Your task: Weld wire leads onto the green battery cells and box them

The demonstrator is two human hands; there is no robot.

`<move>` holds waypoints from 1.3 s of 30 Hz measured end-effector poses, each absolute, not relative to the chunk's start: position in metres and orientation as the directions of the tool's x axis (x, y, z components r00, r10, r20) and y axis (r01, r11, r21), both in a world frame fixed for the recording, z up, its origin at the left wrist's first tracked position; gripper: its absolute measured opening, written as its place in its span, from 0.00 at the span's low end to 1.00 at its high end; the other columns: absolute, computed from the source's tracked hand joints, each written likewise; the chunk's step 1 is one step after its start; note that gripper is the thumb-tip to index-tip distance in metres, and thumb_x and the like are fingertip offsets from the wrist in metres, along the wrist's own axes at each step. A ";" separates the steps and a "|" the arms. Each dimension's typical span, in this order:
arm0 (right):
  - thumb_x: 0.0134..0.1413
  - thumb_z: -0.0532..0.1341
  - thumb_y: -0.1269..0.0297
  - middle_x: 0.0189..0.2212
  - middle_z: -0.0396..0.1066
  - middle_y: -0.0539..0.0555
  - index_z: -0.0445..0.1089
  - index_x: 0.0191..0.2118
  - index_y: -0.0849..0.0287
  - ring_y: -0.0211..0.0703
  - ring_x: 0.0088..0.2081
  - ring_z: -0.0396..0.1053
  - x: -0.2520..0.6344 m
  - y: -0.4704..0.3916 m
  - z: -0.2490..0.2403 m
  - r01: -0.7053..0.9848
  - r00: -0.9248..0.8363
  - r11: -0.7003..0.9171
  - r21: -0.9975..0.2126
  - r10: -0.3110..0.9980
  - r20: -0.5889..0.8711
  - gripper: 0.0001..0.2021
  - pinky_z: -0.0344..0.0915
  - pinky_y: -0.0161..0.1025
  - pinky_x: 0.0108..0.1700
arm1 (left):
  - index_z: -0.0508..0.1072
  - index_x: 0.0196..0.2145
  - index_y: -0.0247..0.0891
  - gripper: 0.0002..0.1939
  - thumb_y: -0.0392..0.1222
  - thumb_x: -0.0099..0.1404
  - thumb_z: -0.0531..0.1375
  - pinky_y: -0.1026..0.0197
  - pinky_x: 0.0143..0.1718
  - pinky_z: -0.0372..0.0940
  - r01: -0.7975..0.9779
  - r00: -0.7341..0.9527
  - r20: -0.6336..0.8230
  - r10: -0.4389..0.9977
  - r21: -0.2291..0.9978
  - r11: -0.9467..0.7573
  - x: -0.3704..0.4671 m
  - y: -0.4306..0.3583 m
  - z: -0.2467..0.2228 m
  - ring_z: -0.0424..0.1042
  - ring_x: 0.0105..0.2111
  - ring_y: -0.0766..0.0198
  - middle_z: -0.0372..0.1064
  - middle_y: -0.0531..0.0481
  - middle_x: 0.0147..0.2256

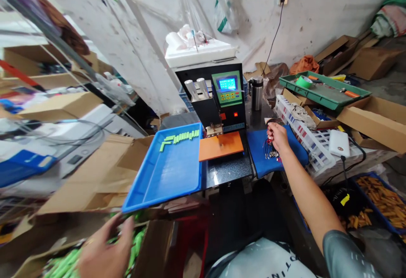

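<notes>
Blue plastic tray (pixel 161 176), centre-left of frame, tilted in view; short row of green pieces (pixel 185 136) along its far end, one piece lying at an angle on the left. Left hand (pixel 106 248), lower left, motion-blurred, over a cardboard box (pixel 158 242) with more green pieces inside; fingers wide, gap at thumb. Right hand (pixel 278 137), right of centre, over a blue mat (pixel 294 140); fingers narrow, bunched at small wired parts (pixel 272 154) on the mat, cannot tell if any are gripped. Black machine (pixel 206 113), frame centre, lit blue screen (pixel 227 84); orange plate (pixel 221 147) just in front, beside tray's right edge. Steel flask (pixel 256 96) right of machine. White basket (pixel 317 151) beside mat; white power bank (pixel 339 144) farther right, cable plugged in.
</notes>
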State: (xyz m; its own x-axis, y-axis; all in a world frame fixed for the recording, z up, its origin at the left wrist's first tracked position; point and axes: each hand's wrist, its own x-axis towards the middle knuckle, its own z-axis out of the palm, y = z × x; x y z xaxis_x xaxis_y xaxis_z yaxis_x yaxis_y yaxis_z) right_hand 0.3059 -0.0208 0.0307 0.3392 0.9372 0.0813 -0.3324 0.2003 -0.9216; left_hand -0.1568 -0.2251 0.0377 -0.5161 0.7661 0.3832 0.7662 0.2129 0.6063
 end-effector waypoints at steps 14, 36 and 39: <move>0.49 0.64 0.49 0.16 0.58 0.43 0.63 0.30 0.58 0.30 0.16 0.51 0.174 -0.067 0.033 -0.400 0.257 0.169 -0.901 0.964 0.067 0.17 0.50 0.30 0.19 | 0.78 0.43 0.40 0.11 0.44 0.64 0.62 0.59 0.38 0.69 0.340 0.103 0.477 0.873 0.808 -0.481 0.062 -0.117 0.030 0.75 0.34 0.59 0.77 0.46 0.38; 0.45 0.68 0.49 0.24 0.68 0.50 0.70 0.30 0.61 0.37 0.27 0.64 0.148 -0.071 0.018 -0.257 -0.124 0.073 -0.964 0.986 0.108 0.19 0.62 0.34 0.32 | 0.72 0.26 0.33 0.18 0.52 0.53 0.69 0.67 0.23 0.52 -0.243 -0.033 0.030 0.999 0.969 -0.037 0.020 -0.087 0.020 0.57 0.20 0.73 0.64 0.54 0.21; 0.46 0.67 0.48 0.24 0.69 0.51 0.70 0.29 0.61 0.39 0.26 0.64 0.145 -0.065 0.019 -0.181 -0.108 0.127 -0.975 0.983 0.148 0.18 0.62 0.36 0.32 | 0.73 0.28 0.33 0.19 0.54 0.55 0.67 0.67 0.23 0.53 -0.181 -0.007 0.039 0.999 0.983 -0.040 0.012 -0.085 0.019 0.58 0.20 0.72 0.67 0.52 0.22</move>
State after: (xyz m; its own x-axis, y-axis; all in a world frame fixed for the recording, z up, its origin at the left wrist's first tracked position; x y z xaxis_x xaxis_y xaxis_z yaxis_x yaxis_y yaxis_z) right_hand 0.1447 -0.0654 0.0186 -0.1079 0.9831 0.1478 -0.1813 0.1267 -0.9752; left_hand 0.0119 -0.0845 0.0193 -0.0071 0.9992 0.0395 -0.1812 -0.0401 0.9826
